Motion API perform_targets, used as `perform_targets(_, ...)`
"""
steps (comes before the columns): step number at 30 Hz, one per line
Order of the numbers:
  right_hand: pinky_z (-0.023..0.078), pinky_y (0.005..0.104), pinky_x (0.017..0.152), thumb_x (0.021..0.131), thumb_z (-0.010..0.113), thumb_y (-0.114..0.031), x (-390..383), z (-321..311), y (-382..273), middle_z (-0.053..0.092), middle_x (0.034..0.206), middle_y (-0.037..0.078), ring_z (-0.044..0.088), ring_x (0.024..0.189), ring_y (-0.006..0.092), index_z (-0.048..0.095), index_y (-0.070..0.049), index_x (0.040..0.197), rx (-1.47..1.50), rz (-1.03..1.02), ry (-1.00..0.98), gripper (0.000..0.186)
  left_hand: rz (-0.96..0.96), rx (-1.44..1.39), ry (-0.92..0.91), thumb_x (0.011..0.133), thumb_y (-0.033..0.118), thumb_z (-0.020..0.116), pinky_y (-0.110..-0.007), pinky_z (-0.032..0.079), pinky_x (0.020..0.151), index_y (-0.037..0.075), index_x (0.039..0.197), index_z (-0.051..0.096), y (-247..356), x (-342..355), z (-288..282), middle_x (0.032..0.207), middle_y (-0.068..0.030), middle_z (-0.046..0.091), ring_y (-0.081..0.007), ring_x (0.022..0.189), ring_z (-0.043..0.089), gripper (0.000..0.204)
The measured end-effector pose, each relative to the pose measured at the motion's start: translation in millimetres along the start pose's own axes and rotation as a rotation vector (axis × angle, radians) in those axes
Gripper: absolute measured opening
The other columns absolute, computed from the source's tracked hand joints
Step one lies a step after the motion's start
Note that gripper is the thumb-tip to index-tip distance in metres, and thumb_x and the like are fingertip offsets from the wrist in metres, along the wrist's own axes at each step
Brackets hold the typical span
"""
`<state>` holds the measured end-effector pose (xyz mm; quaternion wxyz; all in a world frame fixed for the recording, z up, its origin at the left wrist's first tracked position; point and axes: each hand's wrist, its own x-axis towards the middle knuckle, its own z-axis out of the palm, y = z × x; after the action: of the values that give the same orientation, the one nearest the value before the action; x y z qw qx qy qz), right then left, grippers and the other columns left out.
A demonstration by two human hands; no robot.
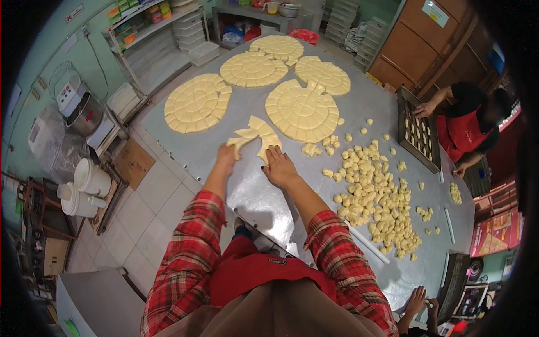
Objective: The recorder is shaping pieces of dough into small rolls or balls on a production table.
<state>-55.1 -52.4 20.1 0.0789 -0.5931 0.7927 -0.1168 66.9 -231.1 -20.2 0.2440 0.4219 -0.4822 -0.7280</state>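
A curved, cut strip of pale yellow dough [259, 129] lies on the metal table in front of me, its pieces partly joined. My left hand [225, 158] is closed on the strip's left end. On the strip's right end rests my right hand [279, 168], its fingers stretched out over the dough. Just beyond is a round sheet of dough [302, 110] scored into pieces. Another scored round [196, 104] lies to the left. Small dough lumps [312, 150] sit right of my right hand.
A large heap of dough balls [376, 196] covers the table's right side, beside a white rod [368, 242]. More scored rounds [254, 68] lie farther back. At right, a co-worker in a red apron [463, 132] handles a tray [418, 129]. Another person's hands [416, 300] show lower right.
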Motion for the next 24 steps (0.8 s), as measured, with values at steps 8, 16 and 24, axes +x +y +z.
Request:
perform_targets(8,0.027,0.0426,0.105,0.080,0.057,-0.020,-6.9,-11.8,-14.2,0.037,0.135,0.021,0.033,0.127,0.0332,0.040,-0.001,0.129,0.195,-0.088,0.116,0.055,-0.034,0.260,-0.365,0.082,0.008,0.057,-0.021,0.041,0.052,0.004,0.096,0.059,51.5,-104.0,-57.6,0.074,0.0013,0.056,-0.0063,0.059,0.048,0.015)
perform_targets(16,0.048,0.0370,0.083,0.078,0.059,-0.007,-105.0,-60.2,-81.2,0.049,0.121,0.019,0.051,0.109,0.0332,0.038,-0.004,0.127,0.410,-0.330,0.093,0.053,-0.057,0.621,-0.856,0.092,0.013,0.044,-0.024,0.041,0.056,0.001,0.089,0.058,64.1,-181.5,10.8,0.070,-0.0010,0.055,-0.0092,0.061,0.048,0.018)
perform_targets(24,0.049,0.0400,0.064,0.080,0.051,-0.008,-205.7,-59.1,-55.4,0.057,0.074,0.014,0.059,0.070,0.0336,0.051,0.002,0.098,0.438,0.028,0.178,0.021,0.162,0.747,-1.004,0.092,0.017,0.045,-0.024,0.041,0.057,0.003,0.083,0.058,11.4,-204.7,60.3,0.066,-0.0010,0.053,-0.0092,0.061,0.047,0.021)
